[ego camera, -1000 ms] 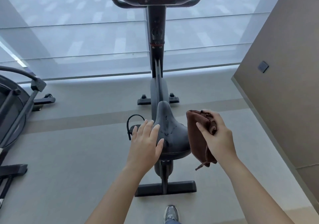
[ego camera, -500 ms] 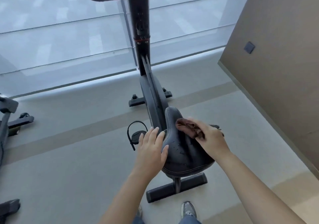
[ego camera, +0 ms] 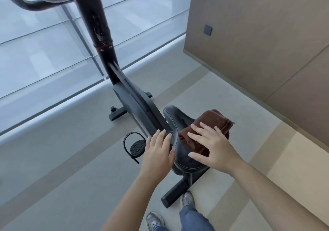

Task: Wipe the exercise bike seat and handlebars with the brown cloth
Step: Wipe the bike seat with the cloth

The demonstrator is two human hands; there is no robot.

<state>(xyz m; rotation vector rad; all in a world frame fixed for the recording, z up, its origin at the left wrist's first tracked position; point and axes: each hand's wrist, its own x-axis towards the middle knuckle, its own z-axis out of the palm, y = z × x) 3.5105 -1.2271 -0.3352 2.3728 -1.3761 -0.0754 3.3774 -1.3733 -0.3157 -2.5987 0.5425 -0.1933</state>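
Note:
The black exercise bike seat sits low in the middle of the view. A folded brown cloth lies across its right side. My right hand presses flat on the cloth with straight, spread fingers. My left hand rests with straight fingers against the seat's left edge. The black handlebars curve across the top left, far from both hands, partly cut off by the frame.
The bike's post rises toward a large window. A pedal with a strap hangs left of the seat. A tan wall stands close on the right. My feet are by the rear base bar.
My right hand went from gripping the bunched cloth beside the seat to laying it on the seat and pressing it flat. The left hand stayed at the seat's left edge. The view swung right.

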